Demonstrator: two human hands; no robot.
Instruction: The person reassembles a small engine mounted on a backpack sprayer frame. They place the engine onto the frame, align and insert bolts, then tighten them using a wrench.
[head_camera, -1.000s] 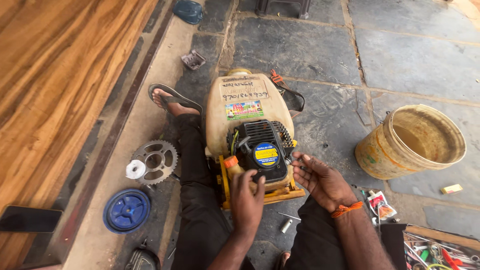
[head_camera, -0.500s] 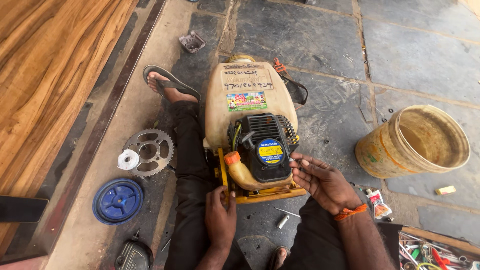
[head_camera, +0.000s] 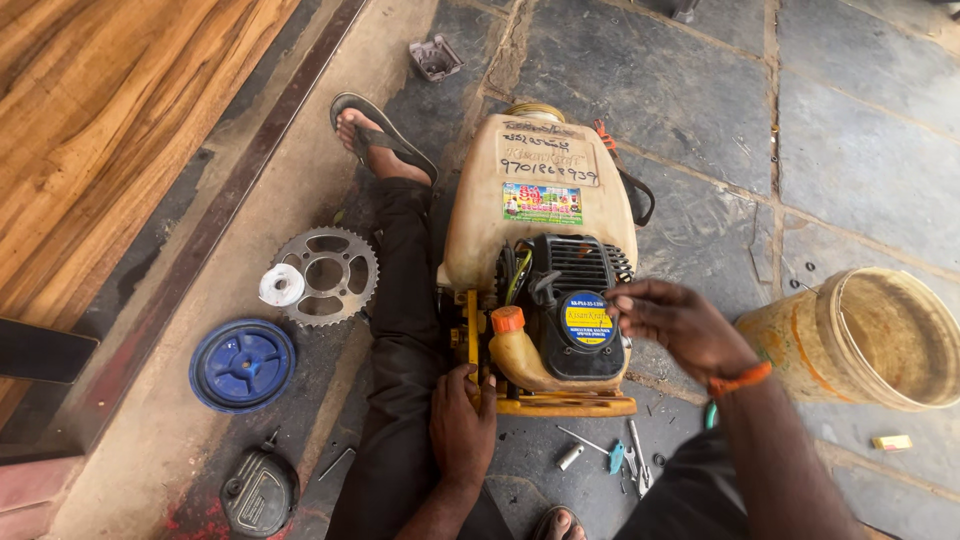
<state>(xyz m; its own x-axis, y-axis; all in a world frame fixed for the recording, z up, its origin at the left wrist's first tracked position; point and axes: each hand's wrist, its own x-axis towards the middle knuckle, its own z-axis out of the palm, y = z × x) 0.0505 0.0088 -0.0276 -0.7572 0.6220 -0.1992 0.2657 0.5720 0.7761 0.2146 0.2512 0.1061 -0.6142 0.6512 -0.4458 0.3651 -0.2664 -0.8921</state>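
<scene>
A backpack sprayer lies on the stone floor between my legs, with a dirty cream tank (head_camera: 545, 200) and a small black engine (head_camera: 575, 310) on a yellow frame (head_camera: 560, 405). An orange cap (head_camera: 508, 320) tops its cream fuel tank. My left hand (head_camera: 462, 420) grips the near left corner of the yellow frame. At the engine's right side is my right hand (head_camera: 678, 325), an orange band on its wrist, fingertips touching the engine cover.
A yellow bucket (head_camera: 870, 340) stands at the right. At the left lie a metal sprocket (head_camera: 327, 275), a white roll of tape (head_camera: 282, 285), a blue round lid (head_camera: 242, 365) and a black cover (head_camera: 258, 492). Small tools (head_camera: 615, 455) lie near the frame. A wooden panel (head_camera: 100, 120) fills the left.
My left hand has come off the engine and dropped to the frame's near corner. My right hand has moved up from beside the frame onto the engine's right side.
</scene>
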